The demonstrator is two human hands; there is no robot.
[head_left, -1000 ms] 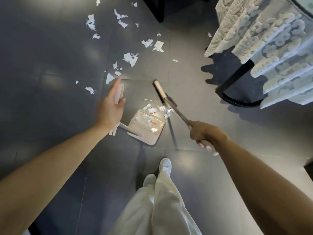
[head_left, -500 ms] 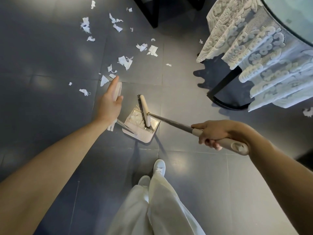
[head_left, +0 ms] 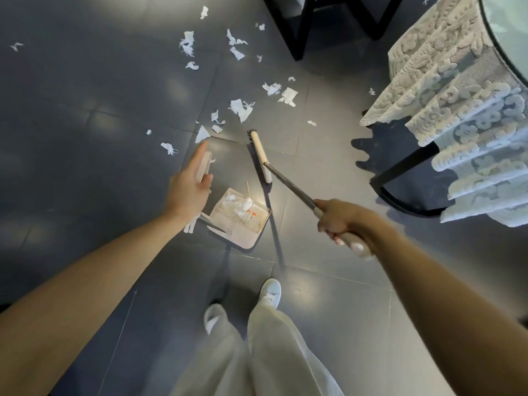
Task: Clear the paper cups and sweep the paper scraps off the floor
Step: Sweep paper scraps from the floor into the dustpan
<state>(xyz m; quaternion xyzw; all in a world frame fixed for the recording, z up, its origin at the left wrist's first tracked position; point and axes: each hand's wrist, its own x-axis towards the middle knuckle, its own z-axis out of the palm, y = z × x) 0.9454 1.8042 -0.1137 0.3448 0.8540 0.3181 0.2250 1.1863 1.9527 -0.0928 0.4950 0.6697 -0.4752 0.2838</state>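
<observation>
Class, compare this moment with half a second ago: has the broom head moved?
Yes. The broom head was over the dustpan; it now lies beyond the dustpan's open edge, nearer the paper scraps.

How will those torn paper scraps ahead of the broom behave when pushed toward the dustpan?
Likely very light and floppy: the paper scraps look thin and crumpled, so some may flutter past the broom. The glossy floor should let them slide easily. Flat pieces might slip under the dustpan lip.
</observation>
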